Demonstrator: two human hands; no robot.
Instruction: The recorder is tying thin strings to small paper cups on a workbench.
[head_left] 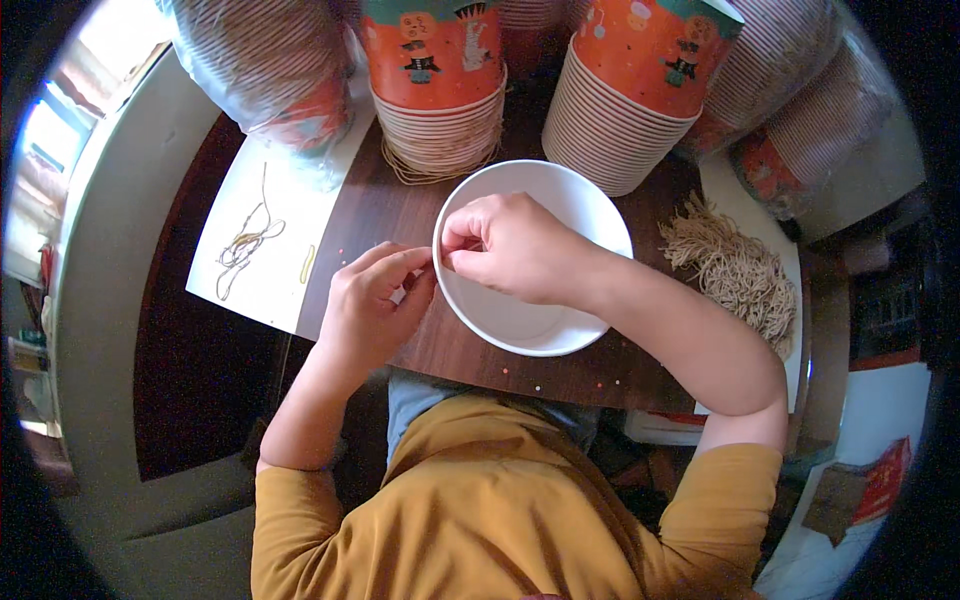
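Observation:
A white paper bucket sits on the brown tabletop with its open mouth facing up at me. My right hand reaches over its rim, fingers curled and pinched against the inner left wall. Outside that same wall, my left hand is bent with its fingertips drawn together at the rim. Whatever either pinch holds is hidden or too small to make out. To the right of the bucket lies a bundle of beige cords.
Behind stand a stack of orange printed paper buckets with cords round its base and a second orange stack. Plastic-wrapped bucket stacks flank them. A loose tangled cord lies on the white board at left.

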